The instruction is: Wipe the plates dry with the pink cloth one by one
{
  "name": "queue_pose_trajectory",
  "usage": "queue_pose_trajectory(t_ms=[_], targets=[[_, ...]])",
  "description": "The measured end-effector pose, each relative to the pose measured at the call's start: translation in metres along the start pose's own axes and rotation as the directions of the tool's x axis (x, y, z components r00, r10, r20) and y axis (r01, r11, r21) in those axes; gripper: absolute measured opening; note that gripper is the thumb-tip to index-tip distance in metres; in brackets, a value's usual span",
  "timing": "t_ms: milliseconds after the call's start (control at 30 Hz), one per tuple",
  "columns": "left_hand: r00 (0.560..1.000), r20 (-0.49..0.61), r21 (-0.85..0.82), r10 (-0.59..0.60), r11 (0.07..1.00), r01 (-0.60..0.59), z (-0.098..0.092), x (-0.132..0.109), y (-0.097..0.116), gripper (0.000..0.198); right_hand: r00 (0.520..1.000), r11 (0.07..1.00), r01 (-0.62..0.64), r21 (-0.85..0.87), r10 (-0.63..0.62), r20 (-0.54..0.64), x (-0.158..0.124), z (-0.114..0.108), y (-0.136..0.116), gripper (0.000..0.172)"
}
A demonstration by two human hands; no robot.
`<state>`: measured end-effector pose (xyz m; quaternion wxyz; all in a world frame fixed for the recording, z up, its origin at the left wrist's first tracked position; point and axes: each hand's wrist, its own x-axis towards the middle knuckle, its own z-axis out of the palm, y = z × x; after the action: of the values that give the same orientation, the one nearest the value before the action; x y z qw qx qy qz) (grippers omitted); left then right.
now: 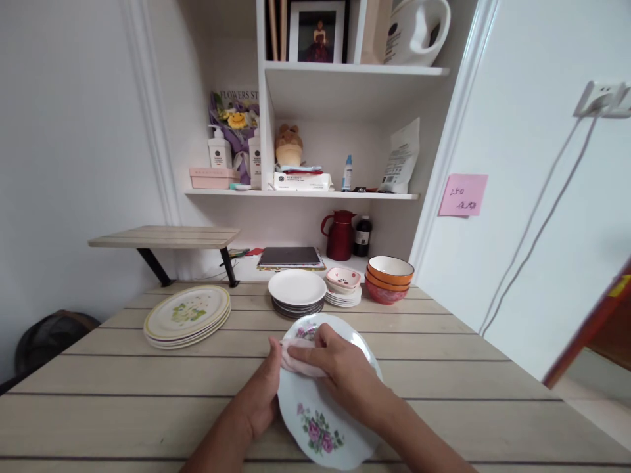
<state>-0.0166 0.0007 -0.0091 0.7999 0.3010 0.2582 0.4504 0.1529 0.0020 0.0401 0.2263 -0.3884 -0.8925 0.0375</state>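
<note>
Hands [348, 368] partly hide cloth [300, 367], floral plate [320, 420]; forearms [417, 430] cut off below.

Right hand [348, 374] with pale cloth [298, 368] on floral plate [313, 397], left hand [261, 394] at its edge.

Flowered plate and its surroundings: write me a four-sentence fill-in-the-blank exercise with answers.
1. The ____ hand presses a cloth onto the flowered plate.
2. In the picture, the red jug stands to the ____ of the dark bottle.
3. The inside of the top bowl is ____.
4. The sticky note's colour is ____.

Missing words: right; left; white; pink.
</note>
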Motion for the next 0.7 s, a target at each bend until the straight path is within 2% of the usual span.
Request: queue_pose_trajectory(t_ms=[167,367,600,700], targets=[[0.998,0.059,-0.018,-0.006,1.0,0.007,0.004,-0.001,0.002,0.083,0.997,0.997,0.033,0.064,-0.038,0.074,-0.004,-0.006,-0.004,0.056],[0.999,0.046,-0.031,-0.013,0.999,0.015,0.003,-0.002,0.005,0.083,0.966,0.975,0.063,0.212,-0.113,0.231,-0.016,-0.018,0.001,0.063],[0.999,0.035,-0.006,-0.013,1.0,0.013,0.005,-0.005,0.007,0.079,0.886,0.918,-0.005,0.396,-0.179,0.427,-0.026,-0.033,0.026,0.068],[1.0,0.008,0.011,-0.024,1.0,0.024,0.002,-0.005,0.006,0.08,0.881,0.922,-0.052,0.384,-0.139,0.452,-0.03,-0.04,0.039,0.069]])
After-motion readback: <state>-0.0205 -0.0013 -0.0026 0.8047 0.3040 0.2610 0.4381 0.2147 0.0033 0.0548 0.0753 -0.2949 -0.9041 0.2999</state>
